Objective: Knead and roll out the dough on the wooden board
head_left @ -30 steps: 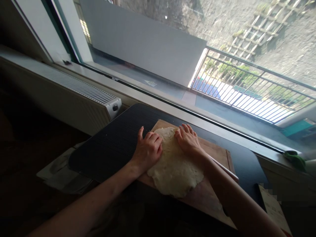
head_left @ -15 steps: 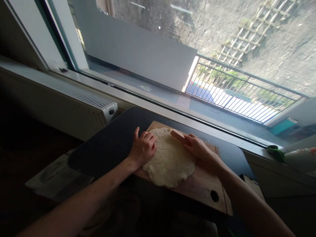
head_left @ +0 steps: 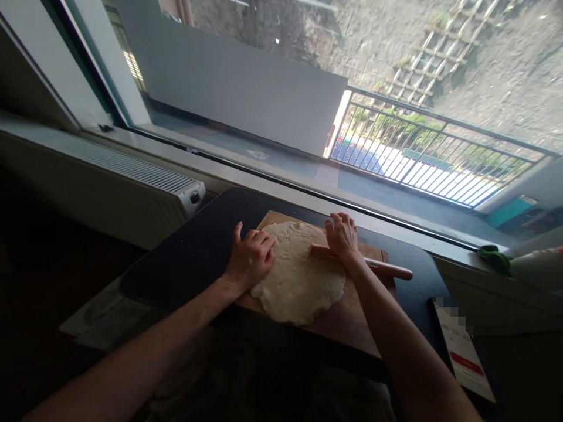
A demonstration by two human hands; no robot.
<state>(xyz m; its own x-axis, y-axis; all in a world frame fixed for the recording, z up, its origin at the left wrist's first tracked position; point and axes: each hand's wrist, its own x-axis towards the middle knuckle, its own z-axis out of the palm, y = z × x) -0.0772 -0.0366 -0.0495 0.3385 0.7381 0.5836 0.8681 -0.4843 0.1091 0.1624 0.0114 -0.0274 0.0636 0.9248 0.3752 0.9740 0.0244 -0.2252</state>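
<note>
A large, flat, roughly round sheet of dough point(head_left: 297, 278) lies on a wooden board point(head_left: 347, 319). My left hand point(head_left: 253, 256) is at its left edge, fingers curled over the dough and thumb raised; the fingertips are partly hidden. Across the right part of the dough rests a wooden rolling pin point(head_left: 391, 269), one end on the dough and the other past the board's right side. My right hand point(head_left: 342, 235) lies over the pin, palm and wrist on top, with its fingers reaching beyond it toward the board's far edge. Those fingers are not wrapped round the pin.
The board stands on a dark table point(head_left: 193, 252) against the window sill. A phone-like device point(head_left: 461, 351) with a lit screen lies at the table's right side. Left of the table is a white radiator point(head_left: 176, 193). A green cloth point(head_left: 495, 258) sits by the sill.
My right hand has moved from gripping the rolling pin to lying over it, fingers pointing forward. The pin has turned and shows more of its right end. My left hand stays at the dough's edge.
</note>
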